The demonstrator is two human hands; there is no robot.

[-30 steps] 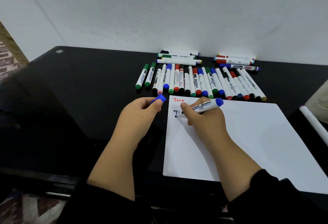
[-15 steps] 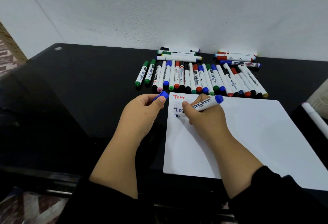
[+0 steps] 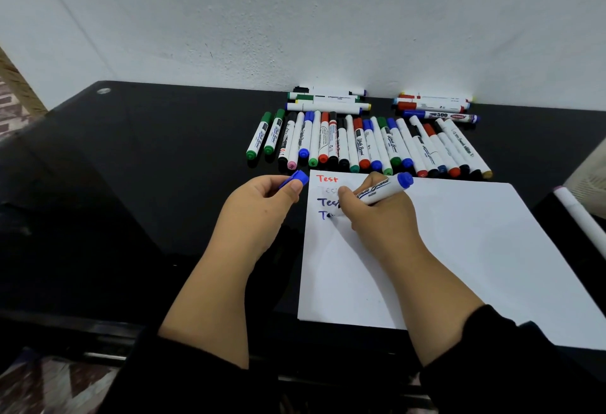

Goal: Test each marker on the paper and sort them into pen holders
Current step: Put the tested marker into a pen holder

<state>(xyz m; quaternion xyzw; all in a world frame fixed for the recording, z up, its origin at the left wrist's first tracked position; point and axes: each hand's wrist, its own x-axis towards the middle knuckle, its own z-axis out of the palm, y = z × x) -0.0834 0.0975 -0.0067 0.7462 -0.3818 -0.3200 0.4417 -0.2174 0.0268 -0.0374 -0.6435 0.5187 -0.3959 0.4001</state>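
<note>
Right hand point(image 3: 377, 213) is gripping a white-barrelled whiteboard marker with a blue end plug point(image 3: 382, 189), fingers curled round the barrel, tip down on the white sheet of paper point(image 3: 459, 249). It is writing a fourth word in dark blue; only the first letters are showing beside the fingers.

Left hand point(image 3: 259, 203) is resting off the sheet's left edge and pinching the small blue plastic cap point(image 3: 296, 179) between thumb and forefinger.

Above the tip, three lines are already standing on the sheet: a red "Test", a very faint grey one, a dark blue one. Judgement: about three markers tested, a fourth in hand, so the task is sitting at an early stage.

Beyond the sheet's far edge, a long row of capped white markers with green, black, blue, red and pink ends point(image 3: 360, 144) is lying side by side, and looks untested. Two small stacks point(image 3: 328, 100) are lying crosswise near the wall. No pen holder is clearly showing, so sorting cannot be confirmed.

Everything is sitting on a glossy black tabletop point(image 3: 147, 184). A rough white plaster wall point(image 3: 295, 20) is closing off the back.
</note>
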